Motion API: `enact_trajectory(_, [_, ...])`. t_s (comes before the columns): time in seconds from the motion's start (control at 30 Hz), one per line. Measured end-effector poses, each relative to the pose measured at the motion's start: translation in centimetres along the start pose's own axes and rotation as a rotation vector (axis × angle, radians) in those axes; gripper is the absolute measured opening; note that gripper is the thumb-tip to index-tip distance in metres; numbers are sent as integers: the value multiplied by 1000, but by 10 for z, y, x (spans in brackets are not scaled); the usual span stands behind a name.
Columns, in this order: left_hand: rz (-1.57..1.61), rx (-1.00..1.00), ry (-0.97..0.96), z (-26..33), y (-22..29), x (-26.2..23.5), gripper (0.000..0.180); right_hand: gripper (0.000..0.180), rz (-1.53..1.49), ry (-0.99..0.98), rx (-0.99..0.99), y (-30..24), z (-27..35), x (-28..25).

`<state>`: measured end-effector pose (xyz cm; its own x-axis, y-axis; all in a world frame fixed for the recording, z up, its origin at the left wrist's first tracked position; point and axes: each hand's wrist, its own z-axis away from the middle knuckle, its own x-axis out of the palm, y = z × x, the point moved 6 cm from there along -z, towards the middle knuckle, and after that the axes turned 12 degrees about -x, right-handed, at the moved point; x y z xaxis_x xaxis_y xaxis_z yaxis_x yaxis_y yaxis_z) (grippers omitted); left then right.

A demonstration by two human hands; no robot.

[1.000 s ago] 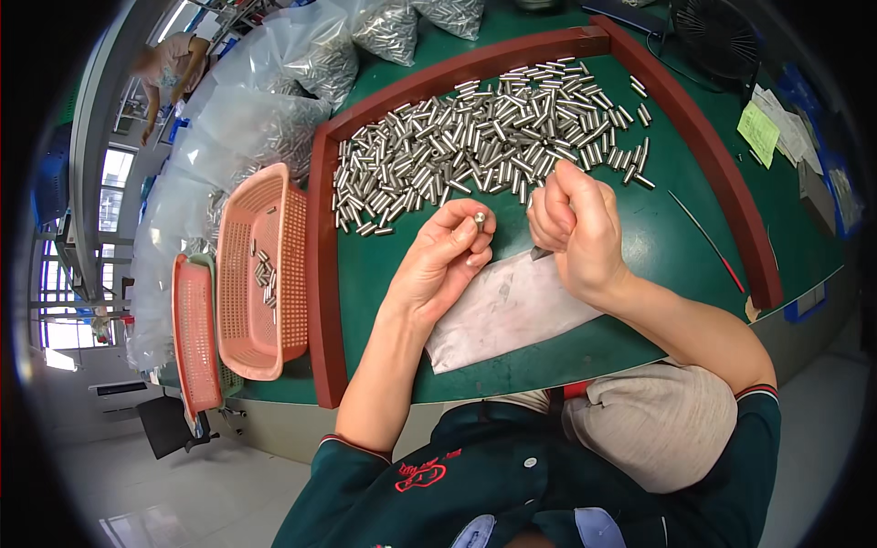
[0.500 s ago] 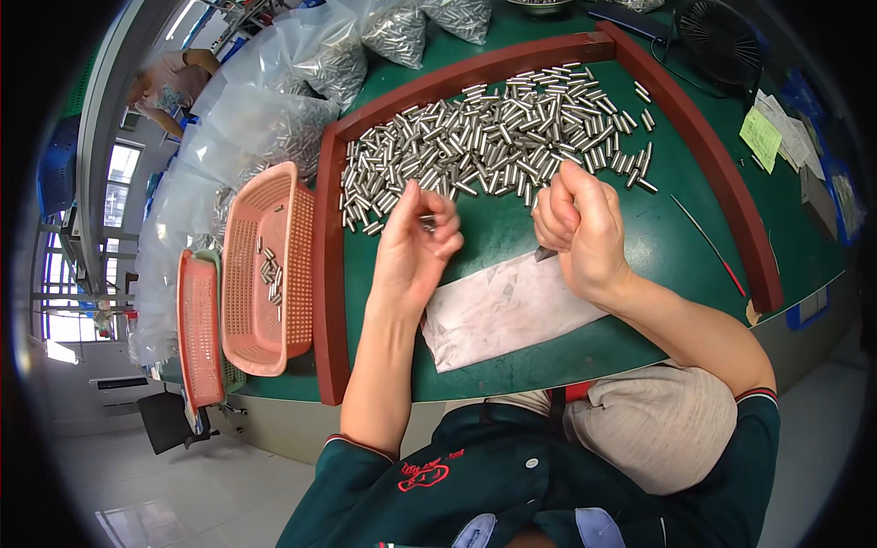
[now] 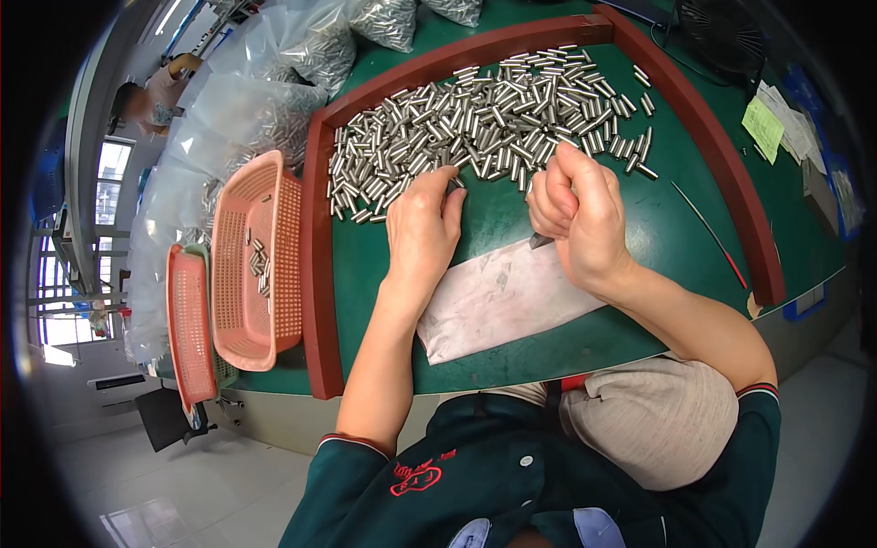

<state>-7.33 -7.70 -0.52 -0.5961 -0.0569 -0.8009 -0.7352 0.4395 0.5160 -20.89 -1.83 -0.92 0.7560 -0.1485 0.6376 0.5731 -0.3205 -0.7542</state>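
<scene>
A heap of short shiny metal pins [image 3: 493,119] covers the far part of the green table. My left hand [image 3: 422,224] is at the heap's near edge, palm down, with thumb and fingertips closed around a small metal pin [image 3: 458,183], partly hidden. My right hand [image 3: 585,215] is a fist, thumb on top, just short of the pins. From its lower side sticks the dark tip of a tool [image 3: 540,241]; the rest is hidden in the fingers. Below both hands lies a stained pale cloth [image 3: 507,301].
A dark red wooden frame [image 3: 322,274] borders the work area. Left of it stand a pink basket [image 3: 288,274] with a few pins and another pink basket [image 3: 190,329]. Clear bags of pins [image 3: 315,55] line the far left. A thin red-handled tool [image 3: 711,233] lies at right.
My left hand has turned from palm-up to palm-down and moved to the heap's edge, its fingers closing on a pin. The right fist stays nearly in place. The view has shifted slightly.
</scene>
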Motion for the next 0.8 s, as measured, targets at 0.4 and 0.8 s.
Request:
enact_trajectory(0.4, [287,-190,-390,21,19,5,7,43,67,19,17,0,1,-3])
enact_trajectory(0.8, [271,-116,-488,41,32,15,8,41,77,45,12,-10,3,3])
